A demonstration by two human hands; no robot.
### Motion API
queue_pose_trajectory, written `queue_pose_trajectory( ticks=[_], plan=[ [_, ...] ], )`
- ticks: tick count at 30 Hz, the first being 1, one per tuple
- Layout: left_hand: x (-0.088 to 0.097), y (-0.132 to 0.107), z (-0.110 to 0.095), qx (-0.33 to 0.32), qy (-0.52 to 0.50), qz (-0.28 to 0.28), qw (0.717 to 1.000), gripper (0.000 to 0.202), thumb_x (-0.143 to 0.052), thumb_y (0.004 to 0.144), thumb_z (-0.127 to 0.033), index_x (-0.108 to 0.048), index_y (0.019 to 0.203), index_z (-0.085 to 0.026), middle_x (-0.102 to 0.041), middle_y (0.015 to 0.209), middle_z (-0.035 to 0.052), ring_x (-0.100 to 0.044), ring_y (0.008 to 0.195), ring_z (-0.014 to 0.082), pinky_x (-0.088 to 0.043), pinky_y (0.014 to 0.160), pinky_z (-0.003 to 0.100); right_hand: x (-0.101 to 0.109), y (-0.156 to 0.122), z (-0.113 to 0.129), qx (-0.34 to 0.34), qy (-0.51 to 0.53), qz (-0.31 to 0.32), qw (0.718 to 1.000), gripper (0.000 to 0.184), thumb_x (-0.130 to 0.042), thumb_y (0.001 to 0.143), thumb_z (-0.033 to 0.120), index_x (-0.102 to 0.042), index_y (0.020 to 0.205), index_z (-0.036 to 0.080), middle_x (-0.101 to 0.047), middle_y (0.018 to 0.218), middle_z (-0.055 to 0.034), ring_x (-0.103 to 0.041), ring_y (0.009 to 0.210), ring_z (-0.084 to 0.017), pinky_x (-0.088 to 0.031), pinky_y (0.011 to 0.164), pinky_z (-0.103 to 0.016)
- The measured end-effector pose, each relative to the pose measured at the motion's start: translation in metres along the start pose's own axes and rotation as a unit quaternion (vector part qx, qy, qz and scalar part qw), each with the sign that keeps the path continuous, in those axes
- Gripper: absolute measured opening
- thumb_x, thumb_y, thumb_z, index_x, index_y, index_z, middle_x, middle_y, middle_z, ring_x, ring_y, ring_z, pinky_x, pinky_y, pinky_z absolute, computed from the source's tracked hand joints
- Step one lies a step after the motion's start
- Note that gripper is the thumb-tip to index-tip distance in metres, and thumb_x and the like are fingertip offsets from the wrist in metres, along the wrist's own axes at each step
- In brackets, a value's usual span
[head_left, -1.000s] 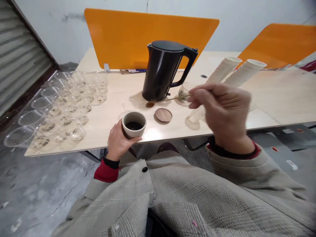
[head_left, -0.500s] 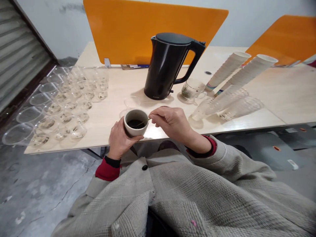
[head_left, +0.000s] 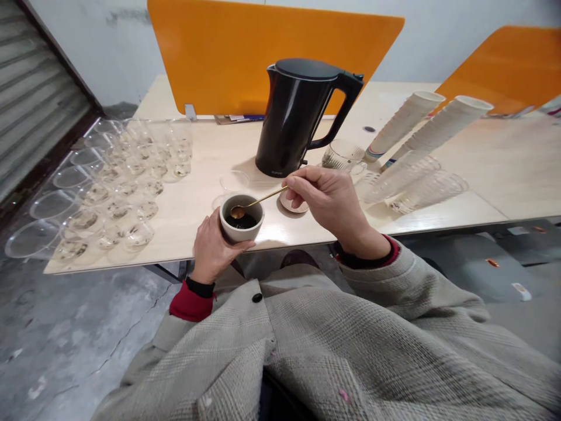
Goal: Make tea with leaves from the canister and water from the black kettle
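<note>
A small beige cup with dark contents stands at the table's front edge, and my left hand wraps around its left side. My right hand pinches the end of a thin gold spoon, whose bowl hangs just over the dark contents inside the cup. Under my right fingers lies a round wooden lid, partly hidden. A black electric kettle stands right behind the cup.
Several clear plastic cups with dregs cover the table's left side. Stacks of paper cups and clear cups lie on their sides at right. A glass mug sits by the kettle. Orange dividers stand behind.
My right hand brought the spoon from near the kettle down into the cup, then lifted its bowl to the rim. My left hand has stayed on the cup.
</note>
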State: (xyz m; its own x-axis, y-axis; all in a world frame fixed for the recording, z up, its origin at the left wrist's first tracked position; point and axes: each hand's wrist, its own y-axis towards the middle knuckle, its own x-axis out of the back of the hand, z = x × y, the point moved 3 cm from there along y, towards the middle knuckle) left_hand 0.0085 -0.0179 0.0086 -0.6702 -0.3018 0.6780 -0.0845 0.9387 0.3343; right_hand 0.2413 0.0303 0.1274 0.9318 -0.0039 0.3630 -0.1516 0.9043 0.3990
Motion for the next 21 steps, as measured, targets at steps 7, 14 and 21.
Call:
queue_pose_trajectory(
  ticks=[7,14,21],
  plan=[
    [0.0,0.001,-0.001,0.002,0.0,0.002,1.0,0.099,-0.098,0.063,-0.06,-0.055,0.145,-0.024,-0.073,0.139,0.0147,-0.07,0.129,0.0409,-0.056,0.108,0.055,-0.002,0.003,-0.009,-0.006,0.022,-0.012,1.0,0.034,-0.075,0.094,0.047,-0.071,0.073,0.021,-0.07,0.065,0.0001,-0.062,0.053,-0.012,-0.047,0.048,-0.023],
    [0.0,0.0,0.0,0.002,0.0,0.003,1.0,0.102,-0.099,0.063,-0.058,-0.054,0.147,-0.022,-0.073,0.141,0.0165,-0.07,0.131,0.0412,-0.056,0.11,0.055,0.003,0.008,-0.012,-0.005,0.033,-0.037,0.999,0.028,-0.076,0.096,0.042,-0.073,0.076,0.022,-0.071,0.067,0.0001,-0.064,0.055,-0.012,-0.051,0.052,-0.024],
    [0.001,0.001,-0.003,-0.004,-0.01,0.005,1.0,0.098,-0.097,0.066,-0.056,-0.054,0.147,-0.023,-0.072,0.144,0.0159,-0.068,0.135,0.041,-0.056,0.111,0.055,0.008,0.025,-0.026,-0.012,0.055,-0.096,0.994,0.028,-0.072,0.099,0.043,-0.074,0.079,0.023,-0.07,0.067,0.0002,-0.063,0.053,-0.012,-0.052,0.049,-0.025]
  ],
)
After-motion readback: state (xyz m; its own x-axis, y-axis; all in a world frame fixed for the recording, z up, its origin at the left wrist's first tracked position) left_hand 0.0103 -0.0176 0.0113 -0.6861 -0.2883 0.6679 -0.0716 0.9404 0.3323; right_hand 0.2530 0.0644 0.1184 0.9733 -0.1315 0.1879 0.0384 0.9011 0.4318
